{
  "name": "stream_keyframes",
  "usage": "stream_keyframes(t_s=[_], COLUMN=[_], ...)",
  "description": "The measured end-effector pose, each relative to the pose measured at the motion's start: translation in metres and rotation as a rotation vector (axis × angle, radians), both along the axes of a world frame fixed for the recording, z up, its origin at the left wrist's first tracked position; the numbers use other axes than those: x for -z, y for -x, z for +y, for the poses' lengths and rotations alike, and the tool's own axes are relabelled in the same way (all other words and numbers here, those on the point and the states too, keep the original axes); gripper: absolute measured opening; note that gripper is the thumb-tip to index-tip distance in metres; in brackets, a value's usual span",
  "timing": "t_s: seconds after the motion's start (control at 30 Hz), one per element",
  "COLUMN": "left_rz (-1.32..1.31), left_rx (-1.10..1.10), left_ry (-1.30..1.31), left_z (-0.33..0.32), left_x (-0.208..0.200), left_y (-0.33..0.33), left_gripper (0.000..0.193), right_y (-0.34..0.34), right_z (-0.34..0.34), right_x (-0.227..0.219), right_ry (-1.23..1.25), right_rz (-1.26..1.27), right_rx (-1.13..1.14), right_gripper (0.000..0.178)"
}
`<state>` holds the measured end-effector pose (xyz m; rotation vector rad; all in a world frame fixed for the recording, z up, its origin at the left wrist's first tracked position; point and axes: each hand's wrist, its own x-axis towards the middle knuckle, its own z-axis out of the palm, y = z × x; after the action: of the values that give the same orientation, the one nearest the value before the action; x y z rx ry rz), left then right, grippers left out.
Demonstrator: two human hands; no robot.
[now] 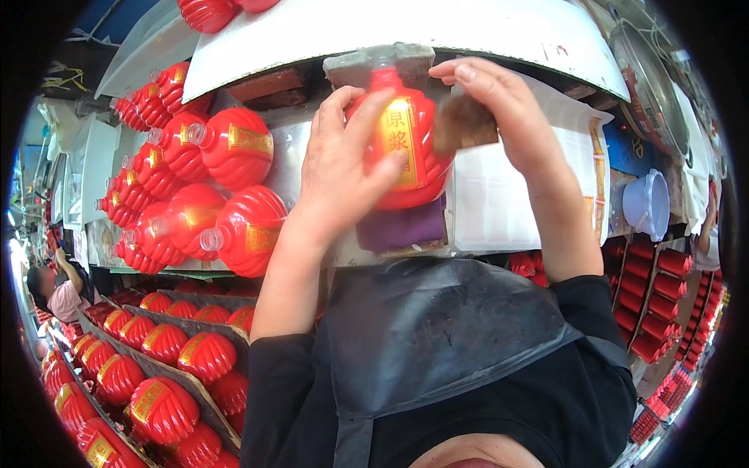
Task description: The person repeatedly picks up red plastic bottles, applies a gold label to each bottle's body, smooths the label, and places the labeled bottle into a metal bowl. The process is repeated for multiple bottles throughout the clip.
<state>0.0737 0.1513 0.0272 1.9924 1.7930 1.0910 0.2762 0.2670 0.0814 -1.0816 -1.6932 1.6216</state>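
Left fingers (pixel 368 117) are clamped on one red bottle (pixel 406 129), its neck over one grey pad (pixel 351 64), its base by one purple cloth (pixel 402 228). Right fingers (pixel 493 84) stretch over one brown block (pixel 472 129), blurred at the bottle's right side; whether they grip it, I cannot tell. Leftward on the surface (pixel 290 140), over ten other bottles (pixel 248 156) overlap; one pale blue bucket (pixel 635 204) is at far right

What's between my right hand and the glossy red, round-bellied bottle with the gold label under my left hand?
In the head view, a flat-sided brown block, partly blurred, sits between your right hand and that red bottle; its material is unclear.
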Motion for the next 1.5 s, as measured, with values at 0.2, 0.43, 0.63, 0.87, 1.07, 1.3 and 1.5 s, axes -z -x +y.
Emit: stream_keyframes(t_s=[0.2, 0.43, 0.63, 0.87, 1.07, 1.3, 1.5], left_rz=[-0.023, -0.512, -0.568, -0.446, -0.599, -1.008, -1.125], left_rx=[-0.007, -0.057, -0.120, -0.130, -0.123, -0.020, 0.030], left_ry=[-0.030, -0.080, -0.147, -0.201, -0.195, -0.086, -0.137], left_z=[0.000, -0.006, -0.009, -0.008, -0.010, -0.014, -0.018], left_x=[0.003, 0.026, 0.039, 0.041, 0.042, 0.036, 0.034], left_y=[-0.002, -0.003, -0.012, -0.013, -0.018, -0.020, -0.022], left_gripper=[0.072, 0.063, 0.058, 0.058, 0.053, 0.044, 0.052], right_y=[0.019, 0.002, -0.021, -0.025, -0.034, -0.002, 0.002], right_z=[0.001, -0.029, -0.064, -0.061, -0.081, -0.087, -0.079], right_x=[0.000, 0.012, 0.034, 0.039, 0.046, 0.034, 0.029], right_ry=[-1.005, -1.419, -1.441, -1.385, -1.245, -1.406, -1.027], right_rz=[-0.134, -0.012, 0.093, 0.031, 0.026, -0.051, -0.007], right_rx=[-0.252, -0.385, -0.529, -0.269, -0.251, -0.300, -0.182], right_gripper=[0.022, 0.021, 0.020, 0.027, 0.029, 0.032, 0.028])
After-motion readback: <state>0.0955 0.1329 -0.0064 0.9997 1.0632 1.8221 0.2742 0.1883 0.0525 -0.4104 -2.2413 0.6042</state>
